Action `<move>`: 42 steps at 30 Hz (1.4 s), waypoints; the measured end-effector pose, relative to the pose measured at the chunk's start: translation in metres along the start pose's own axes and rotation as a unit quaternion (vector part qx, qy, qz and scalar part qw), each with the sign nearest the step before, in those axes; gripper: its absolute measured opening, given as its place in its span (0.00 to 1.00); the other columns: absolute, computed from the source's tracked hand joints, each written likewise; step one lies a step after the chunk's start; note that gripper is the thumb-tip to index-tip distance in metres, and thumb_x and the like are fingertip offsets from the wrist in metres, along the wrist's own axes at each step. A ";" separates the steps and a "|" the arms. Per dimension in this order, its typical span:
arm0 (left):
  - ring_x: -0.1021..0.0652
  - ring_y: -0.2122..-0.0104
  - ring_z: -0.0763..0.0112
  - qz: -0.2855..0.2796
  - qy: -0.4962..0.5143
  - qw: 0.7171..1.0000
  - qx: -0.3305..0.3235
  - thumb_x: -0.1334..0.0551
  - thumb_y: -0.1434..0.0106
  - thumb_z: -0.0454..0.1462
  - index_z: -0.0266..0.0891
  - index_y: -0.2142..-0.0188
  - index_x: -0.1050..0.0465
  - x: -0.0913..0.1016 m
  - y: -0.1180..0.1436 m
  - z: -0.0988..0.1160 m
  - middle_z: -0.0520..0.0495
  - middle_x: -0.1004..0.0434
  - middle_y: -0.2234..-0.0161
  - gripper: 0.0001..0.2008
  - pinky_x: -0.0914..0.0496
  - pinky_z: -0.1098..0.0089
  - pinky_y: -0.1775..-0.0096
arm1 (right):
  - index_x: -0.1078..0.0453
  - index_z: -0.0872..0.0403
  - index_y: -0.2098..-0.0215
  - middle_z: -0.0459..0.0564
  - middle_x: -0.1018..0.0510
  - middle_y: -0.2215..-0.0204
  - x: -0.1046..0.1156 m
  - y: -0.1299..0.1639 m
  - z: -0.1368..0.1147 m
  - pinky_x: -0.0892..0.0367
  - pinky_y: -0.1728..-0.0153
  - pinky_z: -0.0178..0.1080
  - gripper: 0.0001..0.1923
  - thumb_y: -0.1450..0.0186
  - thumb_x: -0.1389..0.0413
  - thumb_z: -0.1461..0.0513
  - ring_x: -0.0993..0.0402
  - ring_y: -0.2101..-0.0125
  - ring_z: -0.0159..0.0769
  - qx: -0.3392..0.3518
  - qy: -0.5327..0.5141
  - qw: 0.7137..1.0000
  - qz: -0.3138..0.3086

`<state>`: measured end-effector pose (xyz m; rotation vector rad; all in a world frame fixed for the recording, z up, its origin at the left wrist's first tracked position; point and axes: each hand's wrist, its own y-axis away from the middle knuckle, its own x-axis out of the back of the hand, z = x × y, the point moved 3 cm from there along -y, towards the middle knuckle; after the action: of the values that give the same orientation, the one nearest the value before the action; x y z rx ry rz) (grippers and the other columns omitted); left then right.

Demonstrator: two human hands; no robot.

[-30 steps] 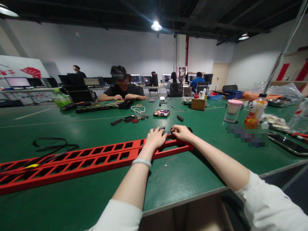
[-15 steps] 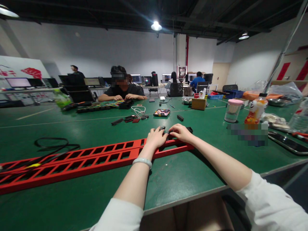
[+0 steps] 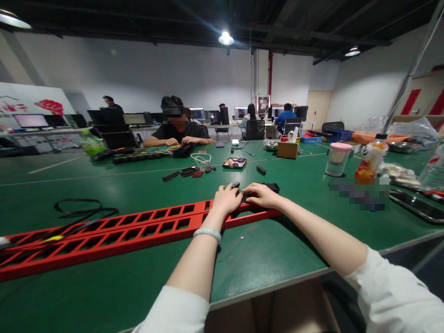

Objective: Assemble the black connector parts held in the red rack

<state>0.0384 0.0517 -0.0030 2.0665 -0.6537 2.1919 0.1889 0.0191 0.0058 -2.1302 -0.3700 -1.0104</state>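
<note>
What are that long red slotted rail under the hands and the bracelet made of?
The rail looks like painted sheet metal: thin, crisp-edged, with punched rectangular slots and an even matte red coat. The bracelet on the left wrist looks like pale jade or glass: smooth, glossy, slightly translucent. It could be plastic.

I see two bare forearms running out from white sleeves, the left sleeve (image 3: pixel 173 312) and the right sleeve (image 3: pixel 395 296), both loose and pushed up near the elbows. On my left wrist sits a pale, smooth bangle (image 3: pixel 207 234), rounded and glossy. I see no rings or gloves on either hand.
</note>
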 end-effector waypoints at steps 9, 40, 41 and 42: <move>0.40 0.50 0.53 0.000 -0.007 1.000 -0.005 0.57 0.39 0.50 0.47 0.52 0.34 0.000 0.000 0.001 0.50 0.44 0.44 0.23 0.41 0.58 0.53 | 0.30 0.56 0.58 0.52 0.27 0.61 0.000 -0.001 0.002 0.38 0.58 0.36 0.14 0.43 0.46 0.64 0.32 0.59 0.34 0.012 -0.014 1.000 -0.002; 0.39 0.52 0.55 -0.013 0.001 1.000 -0.016 0.59 0.39 0.49 0.46 0.51 0.35 -0.001 -0.002 0.007 0.52 0.41 0.45 0.24 0.42 0.60 0.55 | 0.29 0.54 0.60 0.48 0.24 0.62 0.000 -0.003 0.013 0.36 0.61 0.34 0.15 0.46 0.45 0.62 0.29 0.64 0.34 -0.102 -0.076 0.991 -0.034; 0.39 0.52 0.55 -0.012 0.001 1.000 -0.016 0.60 0.39 0.49 0.45 0.51 0.35 -0.001 -0.002 0.007 0.52 0.41 0.45 0.25 0.41 0.59 0.55 | 0.29 0.54 0.60 0.48 0.24 0.63 0.001 -0.002 0.014 0.35 0.62 0.34 0.15 0.46 0.45 0.62 0.29 0.65 0.33 -0.105 -0.083 0.990 -0.038; 0.39 0.52 0.54 -0.012 0.002 1.000 -0.017 0.60 0.39 0.49 0.45 0.50 0.35 -0.002 -0.002 0.007 0.52 0.41 0.45 0.25 0.41 0.59 0.55 | 0.29 0.55 0.60 0.48 0.24 0.63 0.001 -0.002 0.014 0.35 0.62 0.34 0.15 0.46 0.44 0.62 0.29 0.65 0.33 -0.109 -0.090 0.989 -0.042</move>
<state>0.0460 0.0517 -0.0041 2.0426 -0.6578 2.1570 0.1961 0.0310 0.0015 -2.4308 -0.4557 -0.9449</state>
